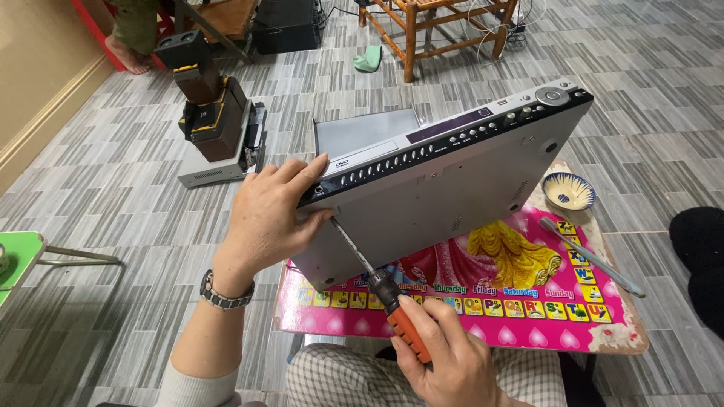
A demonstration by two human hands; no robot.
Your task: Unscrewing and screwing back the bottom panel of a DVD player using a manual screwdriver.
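Note:
A silver disc player (445,192) stands tilted on its edge on a small pink table (528,309), its underside turned toward me and its black button strip on top. My left hand (268,215), with a metal watch on the wrist, grips the player's left end. My right hand (445,358) holds a screwdriver (377,283) with an orange and black handle. The screwdriver's tip touches the underside near the left corner, right beside my left thumb.
On the pink table lie a small blue-and-white bowl (568,190) and a grey tool (592,258). A detached silver cover (362,132) lies on the tiled floor behind. Black equipment (211,105), a wooden chair (434,30), a green stool (19,256) and another person's foot (128,54) surround it.

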